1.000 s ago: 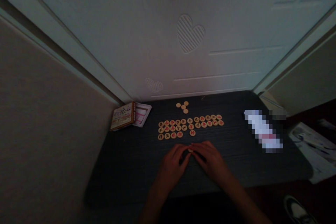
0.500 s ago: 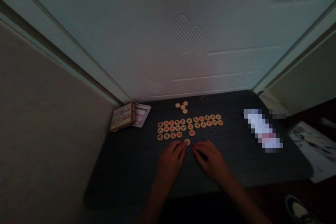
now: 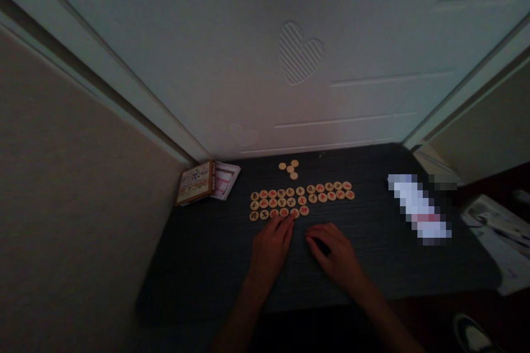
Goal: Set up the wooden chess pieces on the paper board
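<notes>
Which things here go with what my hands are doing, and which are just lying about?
Apparently in use:
Red-marked disc at your left hand
Rows of marked discs
Plain-faced discs behind the rows, probably

Likely just lying about:
Patterned box, at left
Pixelated bright object, at right
Shoe, lower right

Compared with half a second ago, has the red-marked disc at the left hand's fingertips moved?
Yes. The red-marked disc has moved away from the person: before, nearer them than the row's right-end disc; now beside it.
</notes>
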A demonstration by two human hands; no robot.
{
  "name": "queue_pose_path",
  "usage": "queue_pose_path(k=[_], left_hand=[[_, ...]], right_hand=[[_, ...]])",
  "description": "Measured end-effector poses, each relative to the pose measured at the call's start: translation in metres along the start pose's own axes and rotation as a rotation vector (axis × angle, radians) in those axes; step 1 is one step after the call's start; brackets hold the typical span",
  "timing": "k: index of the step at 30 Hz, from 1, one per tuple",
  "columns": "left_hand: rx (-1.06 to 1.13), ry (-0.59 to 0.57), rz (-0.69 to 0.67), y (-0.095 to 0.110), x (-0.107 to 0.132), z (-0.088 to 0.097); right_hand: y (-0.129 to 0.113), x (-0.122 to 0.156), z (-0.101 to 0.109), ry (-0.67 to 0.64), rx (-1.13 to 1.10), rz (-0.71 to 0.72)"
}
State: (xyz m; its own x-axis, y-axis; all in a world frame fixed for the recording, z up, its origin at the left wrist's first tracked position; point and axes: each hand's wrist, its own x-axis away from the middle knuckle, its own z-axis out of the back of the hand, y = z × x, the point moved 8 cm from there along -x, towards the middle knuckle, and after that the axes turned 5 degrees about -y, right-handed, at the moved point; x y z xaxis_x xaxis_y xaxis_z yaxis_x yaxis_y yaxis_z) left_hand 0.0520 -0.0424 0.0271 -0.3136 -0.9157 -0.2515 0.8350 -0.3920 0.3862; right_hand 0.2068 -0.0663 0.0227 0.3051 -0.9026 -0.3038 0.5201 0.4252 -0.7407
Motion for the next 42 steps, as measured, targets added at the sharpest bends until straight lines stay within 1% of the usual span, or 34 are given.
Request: queue_pose_path(k=[5, 11, 14, 16, 19, 21, 22, 23, 25, 28, 30, 32, 35, 42], left_hand=[[-0.023, -0.001, 0.021, 0.000, 0.000, 0.000], [-0.021, -0.011, -0.005, 0.001, 0.001, 0.000], [0.025, -0.002, 0.008, -0.002, 0.005, 0.001], [0.091, 0.005, 0.021, -0.005, 0.010, 0.003], [0.187, 0.012, 0.024, -0.008, 0.015, 0.005], [0.218, 0.008, 0.021, -0.009, 0.017, 0.006], [0.227, 0.001, 0.025, -0.010, 0.017, 0.005], [0.235, -0.009, 0.031, -0.011, 0.017, 0.005], [0.259, -0.028, 0.050, -0.012, 0.016, 0.004], [0.308, -0.033, 0.066, -0.013, 0.015, 0.005], [0.330, -0.029, 0.068, -0.014, 0.015, 0.006], [0.341, -0.029, 0.073, -0.014, 0.016, 0.007], [0.352, -0.030, 0.082, -0.014, 0.017, 0.006], [0.352, -0.021, 0.061, -0.013, 0.017, 0.007]], right_hand=[[0.001, 0.000, 0.001, 0.006, 0.008, -0.011], [0.002, 0.001, 0.000, 0.019, 0.005, -0.010], [0.002, 0.001, 0.006, 0.038, -0.044, -0.054], [0.001, -0.004, 0.014, 0.040, -0.083, -0.086], [-0.006, -0.029, 0.034, 0.027, -0.052, -0.063], [-0.009, -0.058, 0.050, 0.026, 0.024, -0.025], [-0.009, -0.075, 0.056, 0.017, 0.060, -0.005], [-0.008, -0.094, 0.057, -0.021, 0.097, 0.021], [-0.004, -0.132, 0.051, -0.136, 0.202, 0.083], [0.012, -0.174, 0.020, -0.399, 0.377, 0.149], [0.023, -0.192, 0.006, -0.445, 0.398, 0.156], [0.033, -0.203, -0.004, -0.465, 0.418, 0.146], [0.046, -0.209, -0.009, -0.479, 0.442, 0.124], [0.064, -0.210, 0.003, -0.492, 0.462, 0.098]])
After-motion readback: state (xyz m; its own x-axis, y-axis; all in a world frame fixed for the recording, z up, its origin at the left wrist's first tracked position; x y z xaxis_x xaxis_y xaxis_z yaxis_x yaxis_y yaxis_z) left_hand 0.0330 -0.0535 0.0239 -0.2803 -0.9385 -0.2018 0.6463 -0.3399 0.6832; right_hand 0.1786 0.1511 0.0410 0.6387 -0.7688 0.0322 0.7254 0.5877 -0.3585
